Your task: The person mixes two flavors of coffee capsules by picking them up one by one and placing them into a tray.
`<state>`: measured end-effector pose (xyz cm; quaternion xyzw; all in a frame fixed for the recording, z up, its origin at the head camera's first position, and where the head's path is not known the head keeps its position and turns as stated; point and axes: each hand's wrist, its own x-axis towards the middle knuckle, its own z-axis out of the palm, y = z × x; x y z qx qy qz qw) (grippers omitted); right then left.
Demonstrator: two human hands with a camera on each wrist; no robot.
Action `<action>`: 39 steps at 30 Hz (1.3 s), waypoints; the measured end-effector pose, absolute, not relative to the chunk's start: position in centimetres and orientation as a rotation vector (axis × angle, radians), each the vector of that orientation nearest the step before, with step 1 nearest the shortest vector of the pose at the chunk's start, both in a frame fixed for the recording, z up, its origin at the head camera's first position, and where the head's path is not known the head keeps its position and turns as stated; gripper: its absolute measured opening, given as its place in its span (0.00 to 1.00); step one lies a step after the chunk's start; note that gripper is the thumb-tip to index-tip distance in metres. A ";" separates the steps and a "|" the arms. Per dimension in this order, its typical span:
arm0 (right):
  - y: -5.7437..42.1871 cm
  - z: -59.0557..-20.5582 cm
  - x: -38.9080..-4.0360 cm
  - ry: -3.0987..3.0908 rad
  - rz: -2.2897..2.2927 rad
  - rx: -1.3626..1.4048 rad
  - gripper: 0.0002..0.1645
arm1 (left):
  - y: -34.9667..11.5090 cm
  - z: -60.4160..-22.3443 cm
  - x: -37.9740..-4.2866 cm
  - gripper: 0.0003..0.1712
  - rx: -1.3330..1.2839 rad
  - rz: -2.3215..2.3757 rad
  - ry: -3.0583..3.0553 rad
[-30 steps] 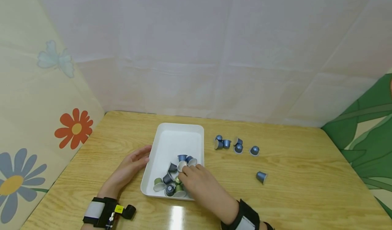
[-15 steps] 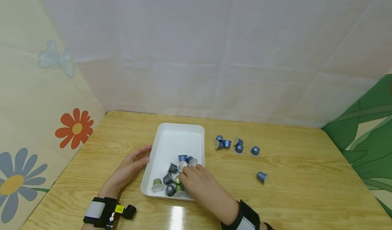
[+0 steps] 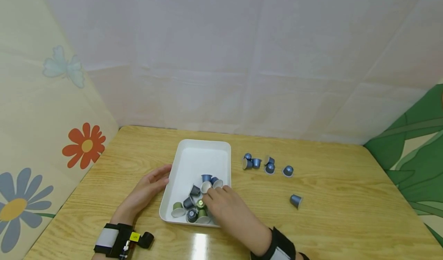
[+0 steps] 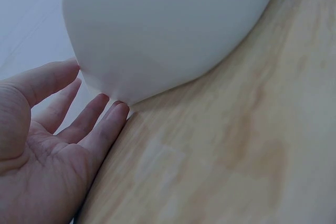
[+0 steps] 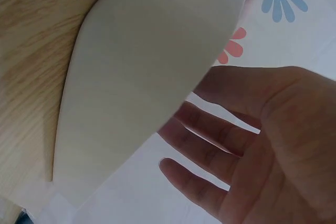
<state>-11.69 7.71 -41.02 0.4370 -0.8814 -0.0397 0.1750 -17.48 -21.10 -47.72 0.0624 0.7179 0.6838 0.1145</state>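
Note:
A white rectangular tray (image 3: pixel 195 158) stands on the table with several coffee capsules in its near half. Among them are a green capsule (image 3: pixel 178 209) at the left, a dark capsule (image 3: pixel 192 215) by the near wall and a blue one (image 3: pixel 206 178) farther up. My left hand (image 3: pixel 147 189) is beside the tray, its loosely extended fingertips (image 4: pixel 119 109) touching the outer wall. Over the right rim reaches my right hand (image 3: pixel 228 208), fingers down among the capsules. In the right wrist view the tray wall hides most of its fingertips, and I cannot tell whether they pinch a capsule.
On the wooden table (image 3: pixel 332 221), right of the tray, several blue capsules (image 3: pixel 256 162) lie in small groups. One blue capsule (image 3: pixel 288 170) stands apart, and another dark blue one (image 3: pixel 295 200) lies nearer on its side. A pale cloth wall (image 3: pixel 242 79) rises behind the table.
Inside the tray the left green capsule has shifted slightly left and turned more upright. The green capsule by my right fingers shows more of its top. Both hands stay nearly still.

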 end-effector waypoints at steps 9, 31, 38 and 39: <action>8.1 -40.2 -11.7 -2.568 -0.089 1.231 0.26 | -21.1 -47.6 -17.4 0.36 0.195 2.009 2.096; 10.1 -38.8 -12.5 -2.781 -0.022 1.018 0.20 | -21.1 -47.6 -17.3 0.36 0.180 2.001 2.103; 10.7 -38.5 -12.6 -2.831 0.031 0.949 0.21 | -21.0 -47.5 -17.3 0.36 0.172 1.995 2.110; 10.8 -38.4 -12.6 -2.845 0.046 0.936 0.21 | -21.0 -47.5 -17.3 0.36 0.173 1.995 2.111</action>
